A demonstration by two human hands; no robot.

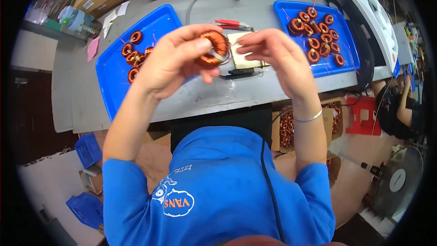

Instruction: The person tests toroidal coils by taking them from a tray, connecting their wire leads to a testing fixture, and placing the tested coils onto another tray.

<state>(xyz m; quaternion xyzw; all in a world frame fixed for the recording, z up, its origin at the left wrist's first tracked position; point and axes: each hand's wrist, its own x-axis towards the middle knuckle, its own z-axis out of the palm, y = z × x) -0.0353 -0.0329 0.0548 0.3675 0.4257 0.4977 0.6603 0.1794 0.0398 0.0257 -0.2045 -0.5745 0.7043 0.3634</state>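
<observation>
- Copper-wound ring coil (212, 48): a toroid wrapped in orange-brown wire, held up above the grey workbench (255, 7), over its near middle part. It is tilted, its round face turned partly toward the camera.
- Left hand (175, 59): closed around the ring coil from the left, thumb across the lower front and fingers curled over the top and back. The forearm rises from the lower edge in a blue sleeve.
- Right hand (277, 54): just right of the ring coil, fingers bent and drawn together toward its right rim. Whether the fingertips pinch a wire end or only touch the coil cannot be told. A thin silver bracelet (308, 118) sits on that wrist.
- Left blue tray (157, 23): on the workbench, left of and behind the ring coil, partly hidden by the left hand. It holds a small cluster of similar coils (135, 36).
- Right blue tray (337, 70): on the workbench, right of and behind the ring coil, holding a larger group of coils (318, 29), packed close together.
- Red-handled tool (233, 24): lying on the workbench just behind the ring coil, between the two trays.
- Pale flat block (248, 59): on the workbench directly behind the ring coil, between the hands, with a dark clip (239, 74) at its near edge.
- Cardboard box (287, 130): below the bench edge, lower right of the ring coil, filled with more coils.
- White fan housing (375, 20): far right of the ring coil, beyond the right tray.
</observation>
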